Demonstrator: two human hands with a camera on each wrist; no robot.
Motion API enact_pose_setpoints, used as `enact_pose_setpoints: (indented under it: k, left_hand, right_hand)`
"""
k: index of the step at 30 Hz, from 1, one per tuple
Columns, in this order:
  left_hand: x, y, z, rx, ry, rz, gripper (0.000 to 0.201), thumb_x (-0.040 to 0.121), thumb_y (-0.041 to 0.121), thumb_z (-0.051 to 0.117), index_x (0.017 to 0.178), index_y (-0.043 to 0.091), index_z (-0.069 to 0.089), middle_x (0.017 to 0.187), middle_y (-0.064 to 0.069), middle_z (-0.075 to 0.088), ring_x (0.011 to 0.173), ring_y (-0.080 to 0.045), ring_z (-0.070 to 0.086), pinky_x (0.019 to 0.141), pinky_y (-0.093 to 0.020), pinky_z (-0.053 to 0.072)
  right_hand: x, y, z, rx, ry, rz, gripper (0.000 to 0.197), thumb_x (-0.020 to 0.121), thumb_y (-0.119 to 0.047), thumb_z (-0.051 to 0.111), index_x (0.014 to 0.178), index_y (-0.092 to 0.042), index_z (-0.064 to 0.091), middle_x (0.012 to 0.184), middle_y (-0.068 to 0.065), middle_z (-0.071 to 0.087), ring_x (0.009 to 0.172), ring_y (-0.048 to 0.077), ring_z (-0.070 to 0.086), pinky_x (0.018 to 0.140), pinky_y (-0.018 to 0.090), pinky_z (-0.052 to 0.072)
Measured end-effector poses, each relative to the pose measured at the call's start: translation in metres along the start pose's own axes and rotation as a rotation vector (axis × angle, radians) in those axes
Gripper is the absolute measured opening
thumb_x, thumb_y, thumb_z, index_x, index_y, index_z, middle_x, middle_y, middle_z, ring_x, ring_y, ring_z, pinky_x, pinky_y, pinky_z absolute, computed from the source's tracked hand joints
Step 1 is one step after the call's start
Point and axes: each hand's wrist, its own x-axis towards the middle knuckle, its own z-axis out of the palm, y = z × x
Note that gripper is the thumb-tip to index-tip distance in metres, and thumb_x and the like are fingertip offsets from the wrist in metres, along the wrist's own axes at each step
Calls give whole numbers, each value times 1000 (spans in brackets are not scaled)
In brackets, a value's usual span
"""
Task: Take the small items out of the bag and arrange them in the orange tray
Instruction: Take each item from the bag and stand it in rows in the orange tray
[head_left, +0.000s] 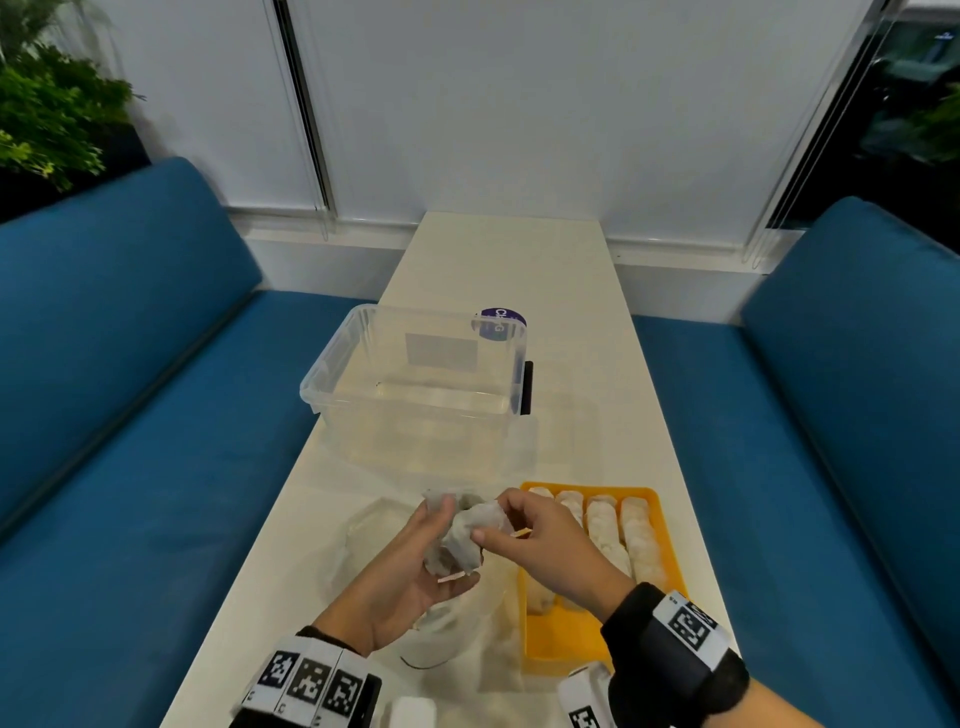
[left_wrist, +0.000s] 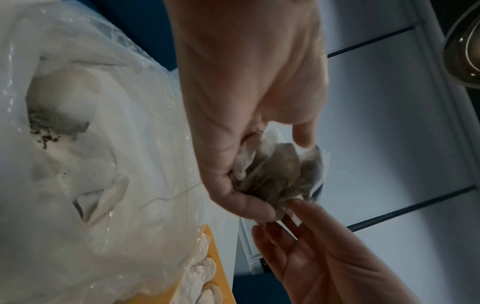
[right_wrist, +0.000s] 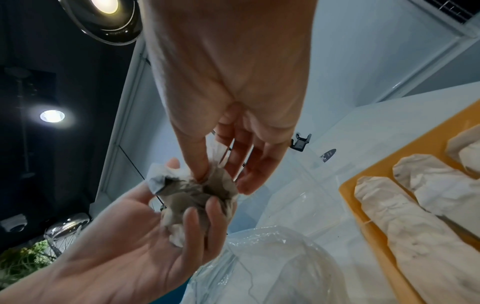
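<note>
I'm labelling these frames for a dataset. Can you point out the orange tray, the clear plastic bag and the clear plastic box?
Orange plastic tray (head_left: 563, 636): head view, bare near floor of the tray.
Clear crinkled plastic bag (left_wrist: 109, 115): left wrist view, its upper film.
Clear rectangular plastic box (head_left: 332, 364): head view, left rim.

The white table (head_left: 498, 270) carries a clear tub (head_left: 415, 384), an orange tray (head_left: 670, 540) and a plastic bag (head_left: 447, 634).

Your left hand (head_left: 410, 566) is turned palm up, fingers curled in a cupped grip. Your right hand (head_left: 540, 540) reaches across from the right, palm down, thumb and forefinger pinched together just above your left fingers. Both wrists wear marker bands.
</note>
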Motion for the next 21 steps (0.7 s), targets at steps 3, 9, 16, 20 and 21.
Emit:
enact_pose_setpoints:
  k: [3, 9, 16, 20, 21]
  left_hand:
    - [2, -4, 2, 11, 29, 31, 32, 90, 33, 50, 115, 15, 58, 92, -4, 70, 79, -14, 63, 67, -26, 54]
    - [1, -9, -3, -49, 73, 27, 23, 88, 29, 56, 99, 10, 61, 82, -7, 64, 67, -14, 57, 67, -27, 49]
    - [2, -10, -11, 12, 105, -2, 27, 71, 33, 70, 78, 12, 55, 63, 0, 55, 51, -9, 51, 47, -19, 42]
    - [0, -9, -12, 102, 112, 38, 22, 70, 22, 73, 81, 8, 60, 69, -1, 58, 53, -9, 52, 48, -20, 41]
    - [-1, -9, -13, 103, 104, 45, 23, 69, 18, 75, 83, 10, 58, 72, -2, 60, 53, -10, 53, 47, -19, 42]
  right_hand:
    - [-1, 1, -4, 122, -8, 51, 14, 79, -25, 74, 79, -18, 62, 77, 3, 63, 72, 13, 58, 70, 31, 51]
    - [-9, -6, -22, 347, 18, 96, 8, 80, -12, 72, 85, -8, 66, 75, 5, 67, 68, 16, 61, 65, 22, 53]
    - [-18, -11, -45, 275, 49, 57, 9, 87, -16, 63, 87, -11, 70, 80, 5, 66, 70, 8, 58, 65, 17, 51]
    - [-19, 8, -61, 128, 125, 106, 8, 89, -18, 62, 85, -18, 69, 78, 0, 66, 69, 6, 58, 63, 14, 50]
    - [-19, 14, -65, 61, 142, 123, 6, 88, -20, 63, 85, -21, 68, 77, 0, 66, 67, 6, 58, 62, 13, 49]
